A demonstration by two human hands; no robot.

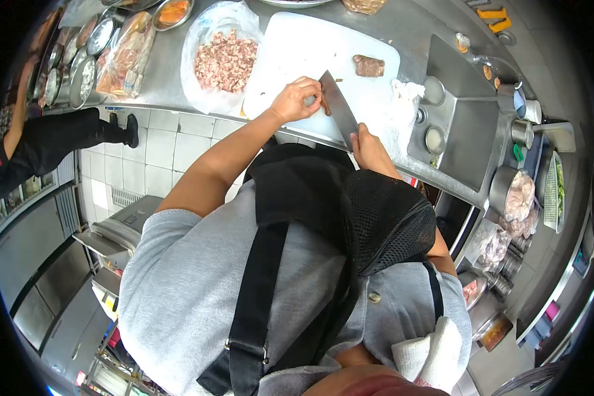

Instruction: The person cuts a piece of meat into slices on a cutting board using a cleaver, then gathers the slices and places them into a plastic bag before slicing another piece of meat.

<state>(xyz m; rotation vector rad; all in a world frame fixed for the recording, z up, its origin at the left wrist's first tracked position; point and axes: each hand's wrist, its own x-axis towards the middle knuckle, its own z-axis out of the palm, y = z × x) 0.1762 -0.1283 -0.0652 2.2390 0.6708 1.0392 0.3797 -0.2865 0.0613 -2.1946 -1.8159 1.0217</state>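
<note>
My right hand is wrapped round the handle of a wide knife, whose blade points up and left over the white cutting board. Just left of the blade, my left hand has its fingers curled on a thin brown strip of meat, partly hidden by them. A brown block of meat lies at the board's upper right. Diced pink meat sits in a clear plastic bag left of the board.
A white cloth lies between the board and the steel sink. Bagged meat and metal bowls stand at the far left. Another person is at the left edge. Pots and a green basket are at right.
</note>
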